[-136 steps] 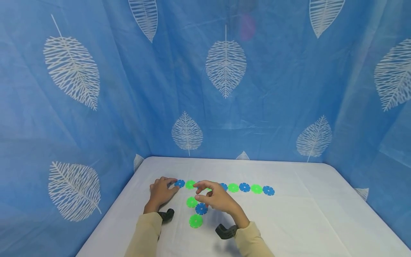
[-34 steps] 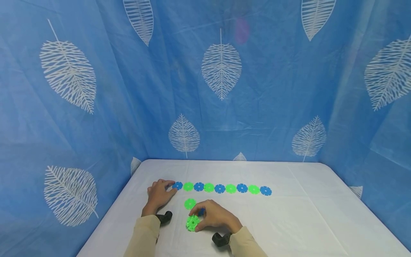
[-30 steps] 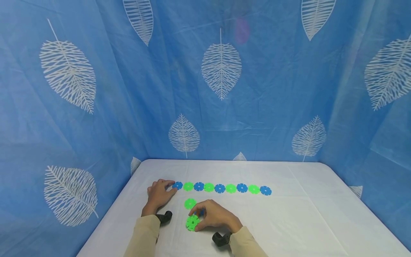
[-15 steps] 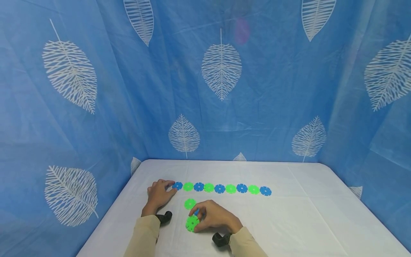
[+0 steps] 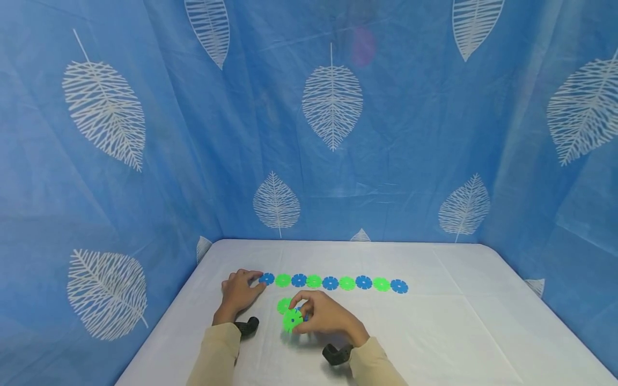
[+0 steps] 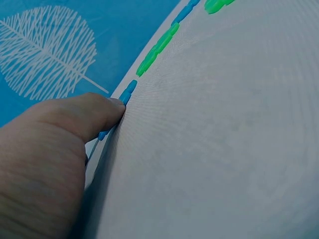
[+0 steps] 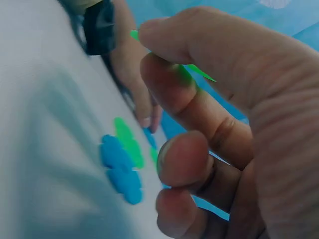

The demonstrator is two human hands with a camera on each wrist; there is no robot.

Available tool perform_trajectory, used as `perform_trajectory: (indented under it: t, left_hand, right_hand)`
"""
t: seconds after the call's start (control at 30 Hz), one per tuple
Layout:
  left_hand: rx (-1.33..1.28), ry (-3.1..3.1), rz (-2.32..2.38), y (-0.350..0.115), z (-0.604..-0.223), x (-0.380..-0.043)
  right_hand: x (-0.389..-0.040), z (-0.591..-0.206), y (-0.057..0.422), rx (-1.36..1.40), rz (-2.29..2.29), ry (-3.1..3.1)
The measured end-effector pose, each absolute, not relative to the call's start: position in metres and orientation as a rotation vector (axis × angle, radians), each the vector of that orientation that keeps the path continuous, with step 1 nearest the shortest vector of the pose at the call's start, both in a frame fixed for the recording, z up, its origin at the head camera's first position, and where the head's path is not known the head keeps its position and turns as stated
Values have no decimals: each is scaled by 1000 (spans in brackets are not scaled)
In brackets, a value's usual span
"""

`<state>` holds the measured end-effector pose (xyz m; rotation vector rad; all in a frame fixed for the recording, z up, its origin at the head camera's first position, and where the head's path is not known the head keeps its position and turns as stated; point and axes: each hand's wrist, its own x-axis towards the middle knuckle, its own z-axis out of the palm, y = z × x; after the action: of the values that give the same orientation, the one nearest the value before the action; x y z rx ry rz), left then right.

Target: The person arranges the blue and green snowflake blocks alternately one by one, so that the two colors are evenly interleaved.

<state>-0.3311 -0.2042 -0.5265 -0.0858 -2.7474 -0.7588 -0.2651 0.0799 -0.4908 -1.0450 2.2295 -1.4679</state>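
My right hand [image 5: 325,315] pinches a green notched disc [image 5: 288,325] between thumb and fingers, tilted and lifted off the white table. In the right wrist view, only slivers of this green disc [image 7: 202,73] show beside the fingers. Beneath the hand lie a blue notched disc [image 7: 121,169], mostly covered in the head view, and another green disc [image 5: 282,305]. At the left end of a row of discs, my left hand [image 5: 240,292] holds a blue notched disc [image 5: 266,279] between thumb and index finger. Its thumb touches that blue disc [image 6: 129,90] in the left wrist view.
The row runs rightward across the white table [image 5: 449,332], with blue and green discs alternating, up to a blue disc [image 5: 399,286] at its right end. A blue curtain [image 5: 386,161] with white leaf prints stands behind the table and along its sides.
My right hand came down from near the row to the nearest green disc, gripped it, tilted it and has now raised it slightly away from me. My left hand stays at the blue disc.
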Motion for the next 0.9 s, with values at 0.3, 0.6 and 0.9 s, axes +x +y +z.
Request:
perform_trajectory:
  t: [0.3,0.6,0.9]
  left_hand:
    - [-89,-2752,-783,-204,-528,-331]
    - [-96,-2750,-776,-203,-526,-331]
    - [-95,-2737,-786,-203,-525,-329]
  right_hand:
    - [-269,-466,103,-1054,-1549,2300]
    - [-275,-446,141,-1027,-1639,2456]
    - [-256,-426,168,-941,-1682,2682]
